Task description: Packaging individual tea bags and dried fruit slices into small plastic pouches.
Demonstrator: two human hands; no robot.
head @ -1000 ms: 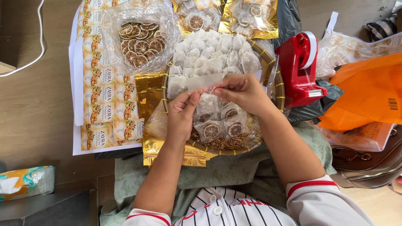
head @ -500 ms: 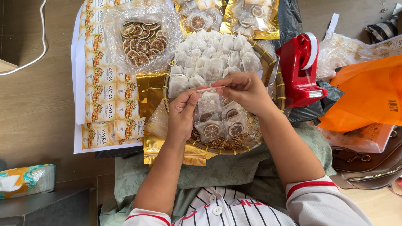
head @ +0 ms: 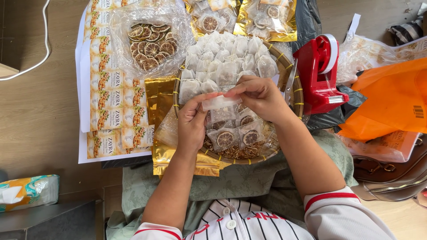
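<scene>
My left hand (head: 192,122) and my right hand (head: 260,95) hold a small clear plastic packet (head: 221,102) between their fingertips, stretched flat above a round woven tray (head: 297,91). The tray's far half carries several small white filled sachets (head: 224,64). Its near half holds clear packets with dried citrus slices (head: 235,135) and loose brown bits. Both forearms reach in from below, over a green cloth on my lap.
A red tape dispenser (head: 319,73) stands right of the tray. An orange plastic bag (head: 391,100) lies further right, above a brown handbag (head: 391,178). Left are gold foil pouches (head: 161,95), printed label sheets (head: 111,95) and a clear bag of dried citrus slices (head: 149,42). A tissue pack (head: 27,192) lies lower left.
Both hands have shifted slightly on the packet; it is now held lower and flatter between the fingertips. Nothing else has moved.
</scene>
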